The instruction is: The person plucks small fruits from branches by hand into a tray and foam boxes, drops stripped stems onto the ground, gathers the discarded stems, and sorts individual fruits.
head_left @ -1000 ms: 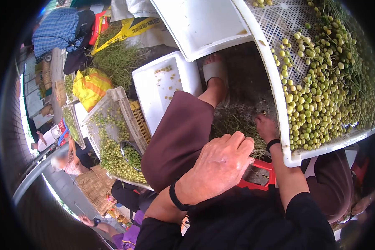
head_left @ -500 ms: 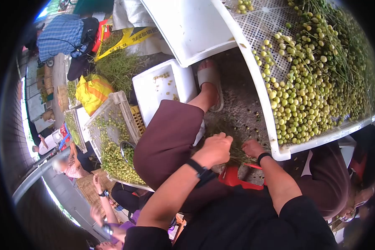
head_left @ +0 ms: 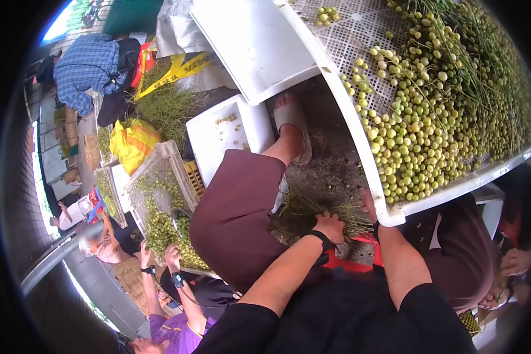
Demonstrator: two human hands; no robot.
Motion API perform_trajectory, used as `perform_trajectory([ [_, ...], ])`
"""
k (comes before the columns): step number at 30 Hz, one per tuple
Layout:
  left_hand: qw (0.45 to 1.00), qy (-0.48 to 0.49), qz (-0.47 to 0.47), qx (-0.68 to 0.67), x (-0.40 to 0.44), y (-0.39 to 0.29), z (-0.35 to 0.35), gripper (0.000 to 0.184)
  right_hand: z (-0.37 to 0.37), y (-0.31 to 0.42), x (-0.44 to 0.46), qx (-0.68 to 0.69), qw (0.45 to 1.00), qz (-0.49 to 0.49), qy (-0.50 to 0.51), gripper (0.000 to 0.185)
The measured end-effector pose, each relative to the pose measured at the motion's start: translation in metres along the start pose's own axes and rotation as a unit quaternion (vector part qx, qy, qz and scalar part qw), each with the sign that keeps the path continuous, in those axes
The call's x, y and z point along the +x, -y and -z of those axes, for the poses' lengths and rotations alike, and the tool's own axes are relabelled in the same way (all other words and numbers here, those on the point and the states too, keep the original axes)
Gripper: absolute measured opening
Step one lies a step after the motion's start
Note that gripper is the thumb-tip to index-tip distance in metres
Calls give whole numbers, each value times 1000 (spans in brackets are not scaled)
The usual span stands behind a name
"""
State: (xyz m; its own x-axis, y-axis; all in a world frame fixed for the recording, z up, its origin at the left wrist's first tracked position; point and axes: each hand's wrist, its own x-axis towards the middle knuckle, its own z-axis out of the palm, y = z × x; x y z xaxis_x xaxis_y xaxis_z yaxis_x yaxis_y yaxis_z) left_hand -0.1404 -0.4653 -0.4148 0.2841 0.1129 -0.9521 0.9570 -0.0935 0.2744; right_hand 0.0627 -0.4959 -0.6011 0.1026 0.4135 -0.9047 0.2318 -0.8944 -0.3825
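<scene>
My left hand (head_left: 329, 229) is low between my knees, fingers spread over a loose pile of thin green stems (head_left: 351, 219). It touches the stems, but I cannot see it gripping any. Just right of it, my right hand (head_left: 367, 203) is beside the corner of a white perforated tray (head_left: 389, 215); its fingers are mostly hidden. Many round yellow-green fruits (head_left: 422, 150) lie in that tray, with long thin stalks (head_left: 478, 65) heaped along its far right side. Below the hands is a red plastic object (head_left: 351, 263), partly covered by my clothes.
A white foam box (head_left: 209, 154) with a few fruits stands left of my foot. Another mesh tray of fruits (head_left: 162, 233) is farther left, where a co-worker in purple (head_left: 177, 330) has both hands. Yellow bags (head_left: 134, 144) and cut stems lie behind.
My left hand has moved right and down, from a closed shape to spread fingers on the stems. My right hand has shifted slightly up, against the tray corner. The co-worker's hands moved to their tray.
</scene>
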Motion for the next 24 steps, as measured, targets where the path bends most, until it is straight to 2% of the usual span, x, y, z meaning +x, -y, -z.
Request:
perform_trajectory([
  [6, 998, 24, -26, -44, -4, 4, 10, 61, -19, 40, 20, -207, 969, 56, -124, 21],
  [9, 996, 32, -34, -73, -2, 8, 13, 63, -32, 46, 22, -295, 946, 59, -125, 22],
  [12, 996, 18, -32, -79, 2, 9, 12, 65, -37, 46, 23, -365, 916, 110, -126, 24],
  [14, 995, 4, -33, -89, 6, 10, 10, 65, -35, 36, 26, -413, 885, 164, -140, 24],
  [17, 995, 5, -36, -98, 7, 12, 13, 66, -35, 18, 38, -540, 783, 247, -187, 24],
  [19, 994, 14, -32, -107, 8, 13, 15, 67, -31, 11, 36, -582, 743, 270, -190, 25],
  [22, 993, 26, -33, -114, 7, 11, 17, 68, -33, 66, 0, -517, 799, 268, -148, 29],
  [24, 993, 23, -30, -115, 7, 12, 17, 69, -41, 80, -6, -409, 863, 275, -107, 32],
])
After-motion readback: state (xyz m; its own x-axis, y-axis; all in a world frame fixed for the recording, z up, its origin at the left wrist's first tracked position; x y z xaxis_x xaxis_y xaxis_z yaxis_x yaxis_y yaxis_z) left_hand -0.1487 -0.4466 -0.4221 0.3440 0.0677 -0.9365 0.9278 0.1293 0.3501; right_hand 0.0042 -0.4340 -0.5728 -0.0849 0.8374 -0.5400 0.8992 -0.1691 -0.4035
